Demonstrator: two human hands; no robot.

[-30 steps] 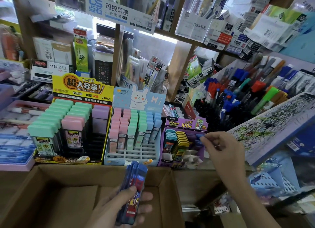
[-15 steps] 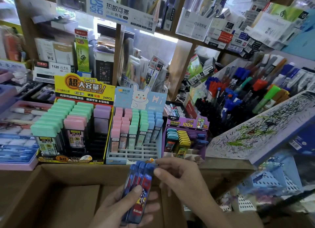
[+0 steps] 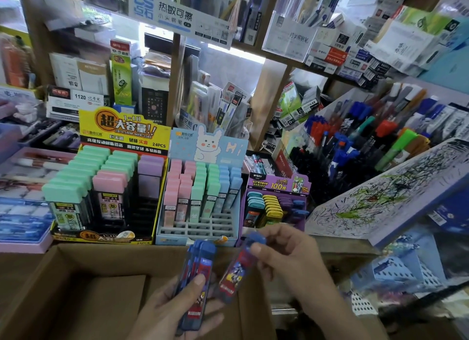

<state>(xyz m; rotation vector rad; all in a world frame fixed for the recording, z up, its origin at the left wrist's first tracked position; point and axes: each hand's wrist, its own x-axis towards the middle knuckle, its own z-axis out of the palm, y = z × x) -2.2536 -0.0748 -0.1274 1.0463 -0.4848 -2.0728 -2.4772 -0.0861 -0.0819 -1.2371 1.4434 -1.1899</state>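
Two hands work above an open cardboard box (image 3: 76,289). Over the box's right half, the left hand (image 3: 167,311) grips a stack (image 3: 196,273) of slim blue lead cases. Its thumb is pressed across the front and its fingers are curled behind. The cases are packed too tightly to count. Just right of the stack, over the box's right wall, the right hand (image 3: 286,258) pinches one separate case (image 3: 236,271) near its blue cap, between thumb and fingertips. That case tilts and stands apart from the stack.

Behind the box's far wall, three displays stand side by side. The yellow display (image 3: 121,129) on the left holds two columns of green-capped cases, one pink and one purple. The blue display (image 3: 208,146) in the middle, with a rabbit card, holds two pink columns, two green and two blue. The purple display (image 3: 276,184) on the right holds four rows: teal, yellow, purple and blue.

Beyond the box's right corner are a scribbled test board (image 3: 385,200) and racks of pens (image 3: 355,136).
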